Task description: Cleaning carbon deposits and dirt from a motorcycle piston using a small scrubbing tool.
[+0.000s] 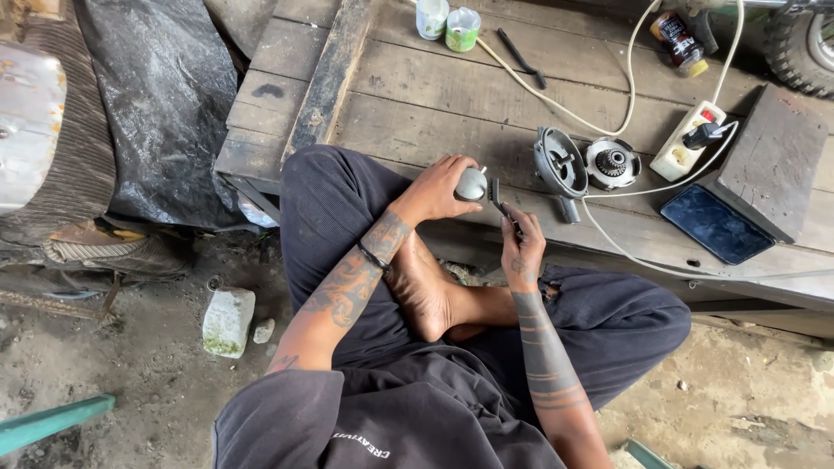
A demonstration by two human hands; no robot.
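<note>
Rounded grey metal housing, smooth and domed, sits gripped in your left hand; your right hand pinches a slim black brush

On the wooden platform before you, the gear housing lies left of the gear assembly, the power strip farther right, the phone nearest its right edge.

Left grip closed; right grip pinched
</note>
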